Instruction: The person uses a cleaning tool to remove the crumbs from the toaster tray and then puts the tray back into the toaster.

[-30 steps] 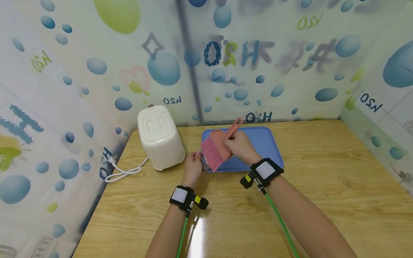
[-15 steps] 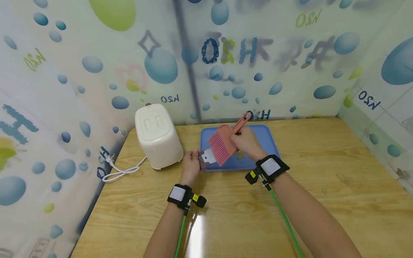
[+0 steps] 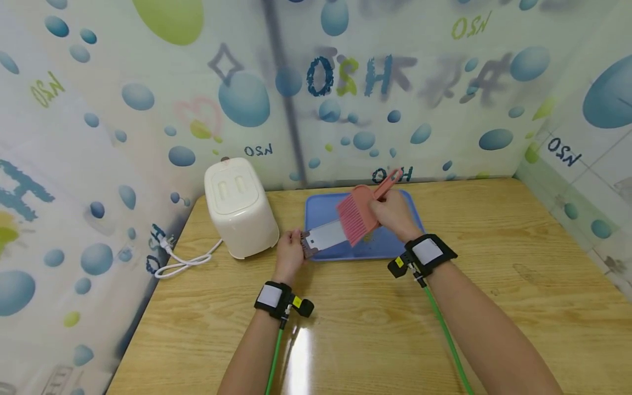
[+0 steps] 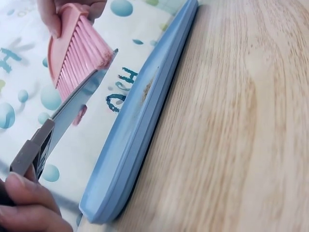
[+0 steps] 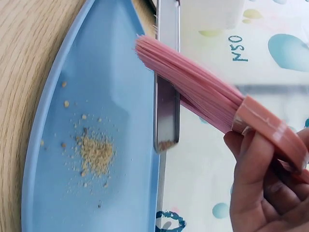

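Pink brush (image 3: 364, 211) is in R hand (image 3: 395, 214), fingers curled round it where the handle starts, bristles on the flat metal tray (image 3: 328, 236); L hand (image 3: 288, 255) grips the brown end of that tray. Head view puts the metal tray over the front L part of the blue tray (image 3: 323, 206), which lies along the back edge of the bench (image 3: 375, 323), approx. mid-width. L wrist view adds what head can't: a gap btwn the two trays, i.e. not touching. R wrist view is best for the crumbs (image 5: 96, 154), piled on the blue tray w/ loose bits scattered toward its rim; head gets only a small patch beside the bristles. Also only in R wrist: bits at the metal tray's far end. Toaster (image 3: 242, 214), whole only in head view, stands at the bench's back L corner, white cord (image 3: 185, 269) looped by the L edge.
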{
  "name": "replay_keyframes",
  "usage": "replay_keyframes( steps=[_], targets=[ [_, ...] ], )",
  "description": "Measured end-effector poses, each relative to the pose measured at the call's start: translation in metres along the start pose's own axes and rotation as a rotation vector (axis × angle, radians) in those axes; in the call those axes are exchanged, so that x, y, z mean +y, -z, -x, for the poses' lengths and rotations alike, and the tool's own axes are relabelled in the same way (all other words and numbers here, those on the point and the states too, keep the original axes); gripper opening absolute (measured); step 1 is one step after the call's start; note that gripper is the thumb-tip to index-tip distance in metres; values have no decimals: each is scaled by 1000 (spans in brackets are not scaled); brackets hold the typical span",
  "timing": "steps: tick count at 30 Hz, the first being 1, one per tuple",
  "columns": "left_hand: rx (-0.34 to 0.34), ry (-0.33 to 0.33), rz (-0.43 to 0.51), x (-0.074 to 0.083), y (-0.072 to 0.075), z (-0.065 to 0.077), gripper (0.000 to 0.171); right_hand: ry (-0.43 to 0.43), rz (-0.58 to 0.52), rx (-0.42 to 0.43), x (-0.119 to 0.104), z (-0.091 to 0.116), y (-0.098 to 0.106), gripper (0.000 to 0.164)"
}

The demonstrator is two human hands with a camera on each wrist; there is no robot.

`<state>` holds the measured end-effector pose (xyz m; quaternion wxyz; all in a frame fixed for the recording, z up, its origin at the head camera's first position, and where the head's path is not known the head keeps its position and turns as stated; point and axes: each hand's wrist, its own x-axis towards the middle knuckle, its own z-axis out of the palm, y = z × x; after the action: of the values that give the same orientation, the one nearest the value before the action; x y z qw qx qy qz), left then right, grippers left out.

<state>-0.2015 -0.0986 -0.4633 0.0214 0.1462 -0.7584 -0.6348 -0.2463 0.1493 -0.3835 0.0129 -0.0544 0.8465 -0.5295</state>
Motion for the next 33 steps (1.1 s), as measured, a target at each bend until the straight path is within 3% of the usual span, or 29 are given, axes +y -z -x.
replay_keyframes(
  steps=[5, 12, 33],
  targets=[
    [-10, 19, 4, 1, 3, 3, 41, -13, 25, 29, 5, 0, 8, 32],
    [-1, -3, 7, -3, 4, 1, 39, -4, 88, 91, 9, 1, 16, 33],
    [0, -37, 7, -2, 11, 3, 39, -43, 78, 194, 10, 2, 33, 37]
  ],
)
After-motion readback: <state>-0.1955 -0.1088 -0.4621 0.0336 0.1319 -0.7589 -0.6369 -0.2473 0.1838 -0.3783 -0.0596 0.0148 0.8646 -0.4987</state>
